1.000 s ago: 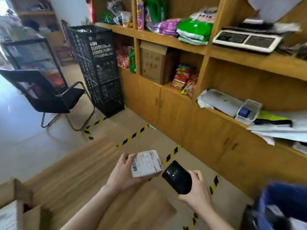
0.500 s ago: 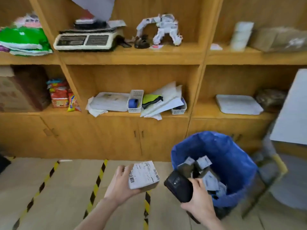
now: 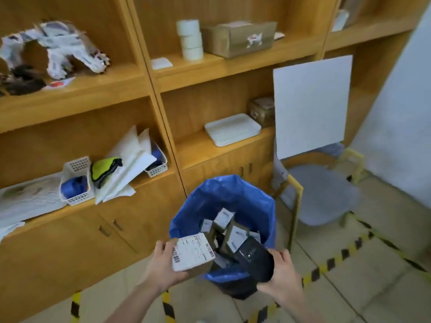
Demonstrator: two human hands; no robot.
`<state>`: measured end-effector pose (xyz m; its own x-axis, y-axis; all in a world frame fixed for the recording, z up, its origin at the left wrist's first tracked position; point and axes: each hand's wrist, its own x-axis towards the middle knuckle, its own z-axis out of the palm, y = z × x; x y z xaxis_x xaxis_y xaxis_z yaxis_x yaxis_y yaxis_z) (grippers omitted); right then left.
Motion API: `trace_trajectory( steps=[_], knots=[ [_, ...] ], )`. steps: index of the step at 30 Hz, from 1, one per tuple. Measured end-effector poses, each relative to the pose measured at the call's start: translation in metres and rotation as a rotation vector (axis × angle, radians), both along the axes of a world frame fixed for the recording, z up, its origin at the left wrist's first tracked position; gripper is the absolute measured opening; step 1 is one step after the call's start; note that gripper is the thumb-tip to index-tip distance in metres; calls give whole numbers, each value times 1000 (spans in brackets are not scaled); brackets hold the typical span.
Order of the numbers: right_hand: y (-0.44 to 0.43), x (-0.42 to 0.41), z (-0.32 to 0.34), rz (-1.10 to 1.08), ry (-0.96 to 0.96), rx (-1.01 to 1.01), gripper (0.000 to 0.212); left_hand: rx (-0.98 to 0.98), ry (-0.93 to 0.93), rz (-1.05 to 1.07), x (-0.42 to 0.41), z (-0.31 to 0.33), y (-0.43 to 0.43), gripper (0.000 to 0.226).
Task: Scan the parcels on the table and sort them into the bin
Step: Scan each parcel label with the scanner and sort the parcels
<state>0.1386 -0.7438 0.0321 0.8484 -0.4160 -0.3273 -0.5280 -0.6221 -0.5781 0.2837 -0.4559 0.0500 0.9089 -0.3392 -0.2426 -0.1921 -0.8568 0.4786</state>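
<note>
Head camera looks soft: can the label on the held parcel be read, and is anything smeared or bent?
Head view: the parcel shows barcode bars, but its label text is too soft to read. Head view, upper left: the white figure is smeared by motion. Head view, edges: the shelf uprights lean and bow from the wide lens.

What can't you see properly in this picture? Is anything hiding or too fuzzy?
All in the head view:
Words on the white label of the brown cardboard parcel: too small and blurred; the left hand covers its left edge.
Bottom of the blue-bagged bin: hidden under the labelled parcels piled inside.
Lower end of the black handheld scanner: wrapped by the right hand.
White toy figure on the shelf: motion-blurred.
</note>
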Motion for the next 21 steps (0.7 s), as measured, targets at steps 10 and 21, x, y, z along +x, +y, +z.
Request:
trace_trajectory(
  steps=[10, 21],
  knots=[
    [-27, 31, -8, -218, 67, 0, 90, 17, 86, -159, 87, -33, -58, 107],
    [2, 155, -55, -499, 107, 157, 95, 50, 198, -255, 214, -97, -82, 114]
  ],
)
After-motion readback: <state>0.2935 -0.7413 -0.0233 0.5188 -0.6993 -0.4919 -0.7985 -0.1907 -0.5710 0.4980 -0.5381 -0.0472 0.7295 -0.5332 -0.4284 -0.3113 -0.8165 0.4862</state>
